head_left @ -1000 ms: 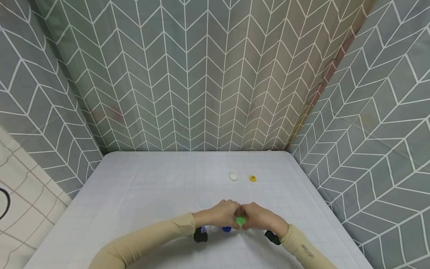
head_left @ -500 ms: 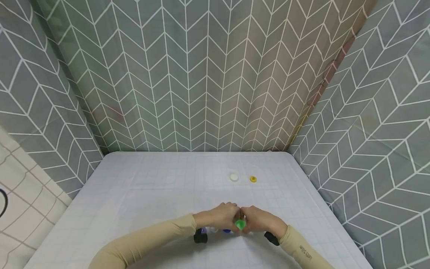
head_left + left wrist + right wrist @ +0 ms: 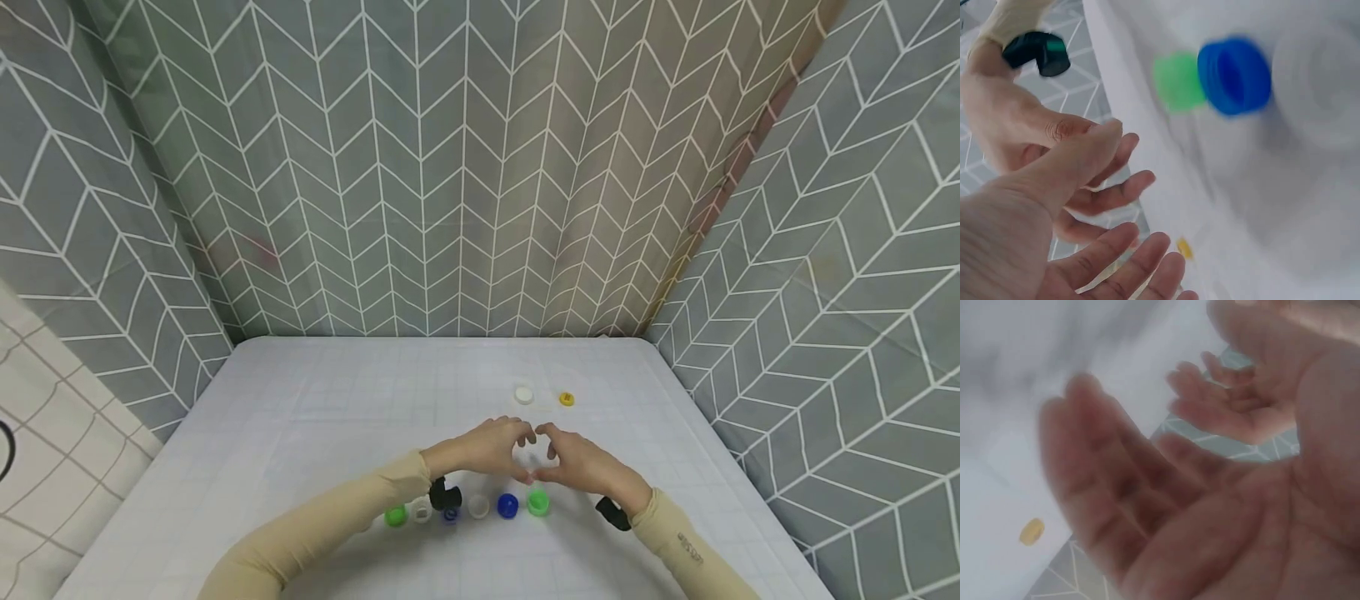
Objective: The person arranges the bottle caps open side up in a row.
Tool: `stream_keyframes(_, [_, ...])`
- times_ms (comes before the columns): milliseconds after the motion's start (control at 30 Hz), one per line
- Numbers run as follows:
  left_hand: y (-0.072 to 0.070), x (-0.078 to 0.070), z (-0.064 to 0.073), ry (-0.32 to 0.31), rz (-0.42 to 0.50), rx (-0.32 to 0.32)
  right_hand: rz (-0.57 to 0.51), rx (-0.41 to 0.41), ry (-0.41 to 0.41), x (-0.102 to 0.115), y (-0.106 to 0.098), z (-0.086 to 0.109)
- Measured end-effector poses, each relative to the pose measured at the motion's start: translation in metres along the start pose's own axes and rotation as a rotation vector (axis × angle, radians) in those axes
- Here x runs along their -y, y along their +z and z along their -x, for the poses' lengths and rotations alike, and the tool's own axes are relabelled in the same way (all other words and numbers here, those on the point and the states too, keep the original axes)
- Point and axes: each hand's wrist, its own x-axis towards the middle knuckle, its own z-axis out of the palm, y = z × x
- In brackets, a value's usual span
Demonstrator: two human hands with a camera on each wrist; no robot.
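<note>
Both hands hover over the table with relaxed, slightly bent fingers and hold nothing. In the head view my left hand (image 3: 489, 448) faces my right hand (image 3: 587, 464), fingertips close together. Just below them lies a light green bottle cap (image 3: 537, 502), the right end of a row of caps. Beside it in the row are a blue cap (image 3: 507, 505), a whitish cap (image 3: 478, 506), a purple-blue cap (image 3: 450, 515), another white cap (image 3: 421, 509) and a darker green cap (image 3: 395, 516). The left wrist view shows the blue cap (image 3: 1234, 76) hollow side showing.
Farther back on the white table (image 3: 337, 400) lie a white cap (image 3: 523, 394) and a yellow cap (image 3: 567, 399). A black wrist camera (image 3: 446, 495) on the left wrist overhangs the row. Patterned curtains (image 3: 450, 167) stand behind and beside the table.
The hands have let go of the light green cap, which now lies at the row's right end. Both hands have moved away from the body and their fingers have spread.
</note>
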Motion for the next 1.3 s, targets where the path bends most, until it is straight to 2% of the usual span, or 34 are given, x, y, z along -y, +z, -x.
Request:
stream_keyframes(100, [-0.008, 0.01, -0.006, -0.02, 0.021, -0.049, -0.015, -0.066, 0.035, -0.003, -0.004, -0.008])
stream_keyframes(233, [-0.017, 0.023, -0.015, -0.043, 0.059, -0.101, -0.053, -0.115, 0.072, -0.01, -0.009, -0.02])
stream_keyframes(400, [-0.025, 0.036, -0.025, -0.077, 0.091, -0.142, -0.102, -0.154, 0.106, -0.019, -0.014, -0.034])
stream_keyframes(633, [-0.027, 0.052, -0.042, -0.116, 0.096, -0.19, -0.154, -0.171, 0.148, -0.033, -0.018, -0.053])
stream_keyframes(833, [-0.029, 0.065, -0.057, -0.175, 0.134, -0.201, -0.233, -0.146, 0.202, -0.042, -0.018, -0.073])
stream_keyframes(1033, [-0.027, 0.073, -0.075, -0.221, 0.149, -0.184, -0.272, -0.151, 0.227, -0.052, -0.014, -0.093])
stream_keyframes(1300, [-0.015, 0.075, -0.09, -0.248, 0.123, -0.171, -0.233, -0.153, 0.266, -0.059, -0.007, -0.112])
